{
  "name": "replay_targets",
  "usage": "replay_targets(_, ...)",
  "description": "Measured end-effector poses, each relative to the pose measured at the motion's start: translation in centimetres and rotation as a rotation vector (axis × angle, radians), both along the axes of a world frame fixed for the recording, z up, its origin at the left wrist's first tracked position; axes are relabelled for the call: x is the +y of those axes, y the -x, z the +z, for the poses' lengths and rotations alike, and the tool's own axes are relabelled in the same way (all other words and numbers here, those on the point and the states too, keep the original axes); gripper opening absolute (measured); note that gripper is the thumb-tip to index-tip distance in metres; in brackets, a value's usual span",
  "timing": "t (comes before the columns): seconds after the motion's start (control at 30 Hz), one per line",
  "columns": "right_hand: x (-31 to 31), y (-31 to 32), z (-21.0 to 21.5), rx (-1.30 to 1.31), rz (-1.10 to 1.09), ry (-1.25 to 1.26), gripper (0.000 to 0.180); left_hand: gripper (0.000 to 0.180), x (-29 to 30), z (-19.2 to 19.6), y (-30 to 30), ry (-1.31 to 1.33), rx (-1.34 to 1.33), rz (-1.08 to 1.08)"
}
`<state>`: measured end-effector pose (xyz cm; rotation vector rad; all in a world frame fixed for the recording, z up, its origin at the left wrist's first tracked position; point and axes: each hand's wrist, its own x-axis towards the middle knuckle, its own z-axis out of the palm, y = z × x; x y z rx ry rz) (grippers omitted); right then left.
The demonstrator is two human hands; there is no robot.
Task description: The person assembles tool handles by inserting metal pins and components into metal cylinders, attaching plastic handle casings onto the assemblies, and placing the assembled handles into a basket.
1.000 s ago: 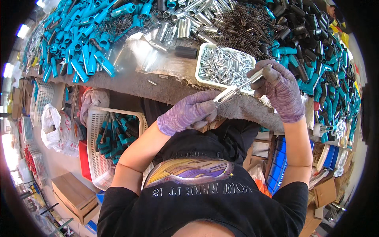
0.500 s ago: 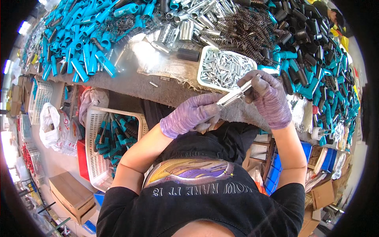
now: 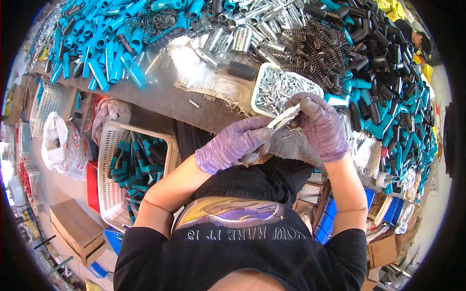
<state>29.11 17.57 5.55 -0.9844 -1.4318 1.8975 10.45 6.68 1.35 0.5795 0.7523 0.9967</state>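
Both hands, in purple knit gloves, are shown closed on a single slim metal tube (image 3: 284, 118), held above the near edge of the workbench (image 3: 165, 99). The left hand (image 3: 235, 144) is wrapped around the lower, nearer end of the tube, while the right hand (image 3: 318, 123) pinches the upper, farther end between thumb and fingers. The long axis of the tube is seen to run diagonally, rising from the left hand toward the right hand and away from the body. The exposed middle span lies between the two hands; whether a second part is being fitted at the right-hand end cannot be told. A white tray (image 3: 258, 92) filled with small silver pieces is placed just beyond the hands, nearer the right hand. Coiled dark springs (image 3: 310, 46), blue plastic sleeves (image 3: 104, 51) and black sleeves (image 3: 383, 63) are heaped farther back. A white basket (image 3: 110, 186) of blue-and-black assemblies stands below the bench at the person's left.
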Motion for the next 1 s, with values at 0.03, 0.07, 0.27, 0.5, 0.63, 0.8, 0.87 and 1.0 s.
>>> replay_targets(0.03,0.1,0.0,-0.1,0.039,0.013,0.030,0.028,0.041,0.0,0.1,0.1,0.006,0.000,0.001)
replay_targets(0.07,0.3,-0.1,-0.4,0.055,0.005,0.046,0.028,0.043,-0.1,0.1,0.2,0.014,0.028,-0.003)
replay_targets(0.27,-0.8,-1.4,-2.4,0.288,-0.205,0.283,0.025,0.045,0.8,2.9,1.5,-0.034,0.230,-0.173)
replay_targets(0.5,-4.2,-2.4,-4.6,0.528,-0.481,0.616,0.026,0.044,3.0,5.3,-0.3,-0.973,1.402,-0.388)
replay_targets(0.63,-6.0,-4.1,-4.4,0.509,-0.423,0.486,0.026,0.040,4.3,9.7,-3.9,-0.998,1.557,-0.638)
replay_targets(0.8,-5.7,-7.3,-5.6,0.579,-0.196,0.616,0.026,0.037,5.6,8.3,-3.7,-1.175,1.566,-0.529)
replay_targets(0.87,-6.2,-7.7,-5.9,0.534,-0.282,0.668,0.025,0.037,6.1,9.2,-4.6,-1.112,1.578,-0.619)
replay_targets(1.0,-6.4,-8.4,-7.6,0.551,-0.319,0.710,0.018,0.039,6.4,9.5,-4.8,-1.033,1.564,-0.680)
